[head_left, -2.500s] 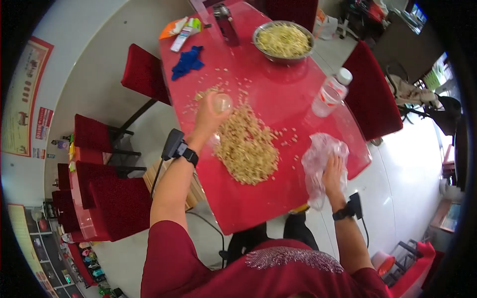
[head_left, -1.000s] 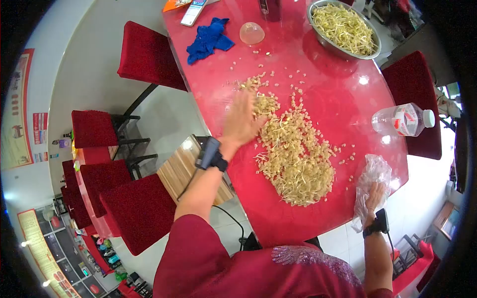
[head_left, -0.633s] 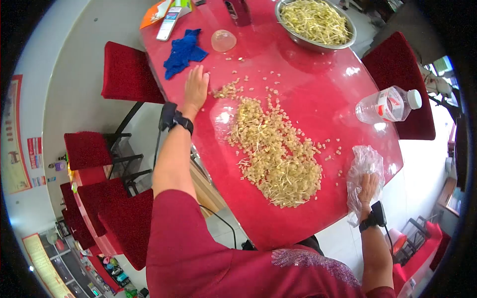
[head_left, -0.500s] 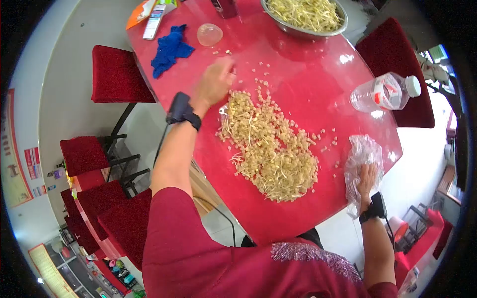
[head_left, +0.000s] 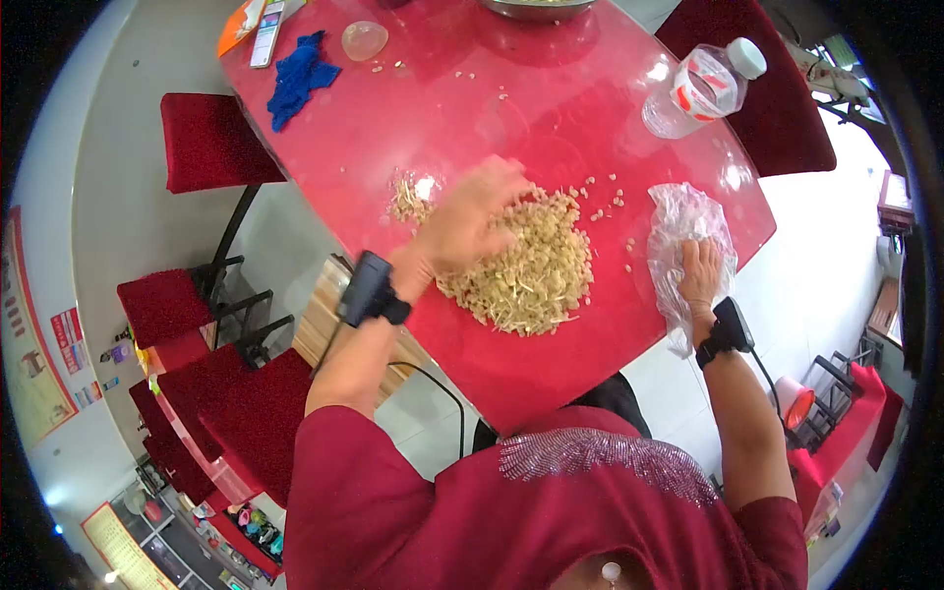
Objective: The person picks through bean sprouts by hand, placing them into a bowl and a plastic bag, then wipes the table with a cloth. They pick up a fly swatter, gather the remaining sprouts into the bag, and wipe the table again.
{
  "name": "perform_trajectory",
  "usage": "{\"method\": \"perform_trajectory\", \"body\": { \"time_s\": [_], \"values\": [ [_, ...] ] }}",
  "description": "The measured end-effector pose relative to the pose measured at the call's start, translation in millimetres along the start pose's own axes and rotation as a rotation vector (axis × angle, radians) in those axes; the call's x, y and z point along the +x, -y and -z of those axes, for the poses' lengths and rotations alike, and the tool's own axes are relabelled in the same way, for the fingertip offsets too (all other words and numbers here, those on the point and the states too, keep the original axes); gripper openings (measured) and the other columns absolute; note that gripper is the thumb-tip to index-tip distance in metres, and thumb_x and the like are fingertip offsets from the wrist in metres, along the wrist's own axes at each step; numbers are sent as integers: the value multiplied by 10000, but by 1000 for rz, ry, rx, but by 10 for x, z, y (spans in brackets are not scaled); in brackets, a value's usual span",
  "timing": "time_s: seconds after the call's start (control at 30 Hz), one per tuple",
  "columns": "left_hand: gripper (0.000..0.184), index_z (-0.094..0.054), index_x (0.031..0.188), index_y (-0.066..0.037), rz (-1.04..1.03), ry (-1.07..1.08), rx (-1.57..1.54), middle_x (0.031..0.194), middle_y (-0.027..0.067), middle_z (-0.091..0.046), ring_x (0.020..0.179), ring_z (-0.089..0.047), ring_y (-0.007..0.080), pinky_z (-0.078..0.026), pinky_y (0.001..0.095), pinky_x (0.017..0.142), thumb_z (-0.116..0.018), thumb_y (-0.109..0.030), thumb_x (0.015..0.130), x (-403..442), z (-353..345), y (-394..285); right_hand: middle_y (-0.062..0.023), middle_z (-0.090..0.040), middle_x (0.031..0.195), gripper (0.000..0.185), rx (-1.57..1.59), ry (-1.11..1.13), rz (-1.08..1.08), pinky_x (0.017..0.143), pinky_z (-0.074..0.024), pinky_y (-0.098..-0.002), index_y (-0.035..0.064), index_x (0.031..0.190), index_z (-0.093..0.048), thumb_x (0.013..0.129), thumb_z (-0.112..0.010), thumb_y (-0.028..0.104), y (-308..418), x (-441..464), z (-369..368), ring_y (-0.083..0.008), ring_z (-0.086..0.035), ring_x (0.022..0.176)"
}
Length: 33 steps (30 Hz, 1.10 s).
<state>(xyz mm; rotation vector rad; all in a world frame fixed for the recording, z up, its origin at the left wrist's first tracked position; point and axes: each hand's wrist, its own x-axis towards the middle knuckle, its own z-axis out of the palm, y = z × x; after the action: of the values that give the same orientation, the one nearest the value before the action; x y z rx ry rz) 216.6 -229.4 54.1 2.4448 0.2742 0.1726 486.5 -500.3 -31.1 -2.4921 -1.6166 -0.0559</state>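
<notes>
Pale beans and sprouts lie in a pile (head_left: 536, 265) on the red table (head_left: 492, 379). My left hand (head_left: 467, 221) is over the upper left part of the pile, blurred, its fingers spread and bent against the beans. A small clump of sprouts (head_left: 408, 202) lies to the left of that hand. My right hand (head_left: 700, 270) rests flat on a crumpled clear plastic bag (head_left: 678, 211) at the table's right edge, fingers stretched out. Loose beans are scattered between the pile and the bag.
A clear bottle (head_left: 693, 93) with a white cap stands at the upper right. Farther off are a small clear bowl (head_left: 365, 40), a blue cloth (head_left: 298, 81), a phone (head_left: 266, 35) and the rim of a metal bowl (head_left: 539, 10). Red chairs (head_left: 211, 143) flank the table.
My left hand has let go of the small clear bowl, which now lies near the cloth. It has swept beans toward the near side, and the pile is more compact. My right hand has stayed on the bag.
</notes>
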Motion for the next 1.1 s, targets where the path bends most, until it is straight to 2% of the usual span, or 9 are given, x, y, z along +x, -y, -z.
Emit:
{"method": "perform_trajectory", "body": {
  "time_s": [0.13, 0.27, 0.43, 0.6, 0.73, 0.77, 0.87, 1.03, 1.1],
  "values": [
    [439, -425, 1195, -49, 286, -382, 111, 1280, 163, -360, 1211, -293, 324, -218, 408, 1007, -482, -206, 789, -491, 192, 675, -130, -467, 953, 371, 16, -40, 34, 878, -321, -423, 101, 964, -477, 621, -619, 95, 27, 37, 58, -339, -414, 1010],
    [432, -417, 1206, -57, 456, -390, 270, 1289, 167, -347, 1218, -276, 328, -217, 405, 1004, -461, -218, 807, -700, -105, 784, -122, -467, 940, 362, 59, -64, 40, 870, -327, -418, 97, 971, -476, 630, -592, 67, 61, 57, 102, -328, -419, 995],
    [495, -390, 1236, -68, 237, -249, 71, 1310, 164, -319, 1225, -253, 351, -177, 430, 1012, -451, -320, 815, -516, -516, -140, -104, -478, 894, 343, 26, -131, 86, 807, -351, -381, 125, 951, -508, 620, -596, 103, 56, 76, 46, -287, -446, 941],
    [522, -397, 1228, -84, 272, -513, 386, 1304, 150, -320, 1228, -238, 352, -194, 470, 993, -535, -277, 763, -232, -353, -915, -95, -479, 870, 342, 7, -164, 164, 721, -366, -375, 138, 966, -513, 634, -593, 144, -130, 107, 45, -287, -455, 845],
    [581, -368, 1238, -100, 243, -524, 393, 1283, 149, -318, 1210, -246, 363, -214, 470, 983, -583, -215, 710, -31, -502, -1461, -92, -486, 1073, 403, -1231, -242, 592, 816, -371, -335, 52, 1122, -454, 793, -484, 283, 155, 286, 902, -263, -455, 969],
    [608, -354, 1244, -103, 210, -490, 397, 1277, 149, -315, 1202, -252, 368, -220, 467, 982, -595, -196, 694, 40, -568, -1579, -92, -486, 1073, 403, -1238, -256, 588, 816, -371, -335, 52, 1122, -454, 793, -484, 283, 145, 247, 946, -263, -455, 969],
    [716, -326, 1255, -83, 151, -516, 271, 1273, 199, -283, 1197, -243, 391, -210, 461, 993, -652, -287, 650, 360, -653, -1856, -111, -489, 1143, 537, -3725, -1048, 1040, 901, -366, -311, 22, 1236, -362, 887, -324, 429, 179, 247, 956, -215, -497, 1019],
    [855, -298, 1262, -54, 35, -485, -82, 1266, 251, -264, 1197, -223, 413, -199, 460, 1000, -705, -383, 585, 585, -623, -2270, -104, -484, 1133, 521, -3908, -852, 331, 936, -344, -326, 16, 1248, -344, 886, -342, 390, 632, 159, 1183, -218, -417, 1133],
    [743, -386, 1200, -36, -45, -448, -6, 1259, 235, -298, 1176, -284, 393, -248, 425, 984, -695, -372, 613, 538, -648, -2398, -99, -478, 1145, 484, -4584, -571, -381, 926, -350, -328, 31, 1249, -350, 881, -378, 344, 684, 98, 955, -203, -428, 1118]
  ]
}}
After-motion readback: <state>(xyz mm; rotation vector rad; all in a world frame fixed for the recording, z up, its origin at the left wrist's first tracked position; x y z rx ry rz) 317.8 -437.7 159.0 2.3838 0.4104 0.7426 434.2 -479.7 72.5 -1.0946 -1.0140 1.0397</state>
